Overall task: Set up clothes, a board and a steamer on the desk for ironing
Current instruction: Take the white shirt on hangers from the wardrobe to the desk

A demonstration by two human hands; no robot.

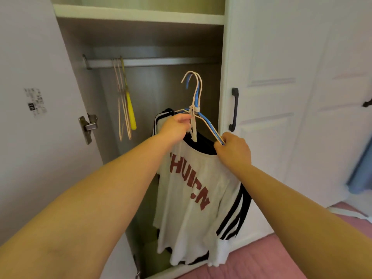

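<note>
Two bare forearms reach forward from the bottom corners toward an open wardrobe (141, 43), whose left door (30, 117) stands swung out and whose right door (271, 97) is shut, with a dark handle (234, 109) on its edge. In front of the opening hangs a white shirt (193, 198) with a black collar, black stripes along the sleeve and red block letters across the chest; the folds hide part of the word, and only something like "HUI" and "N" can be made out. The shirt sits on hangers (196, 101), one blue and one pale, their hooks held free below the rail (151, 62) and not touching it. The left hand (176, 126) is closed on the hangers just beside the neck, where a pale strip dangles. The right hand (233, 150) is pinched on the hangers' right shoulder, touching the shirt's collar. Off to the left, spare hangers (125, 101), one yellow and the others thin and pale, hang from the rail. A small sticker (35, 102) on the left door carries print too small to read. Pink bedding (271, 258) lies at the lower right.
</note>
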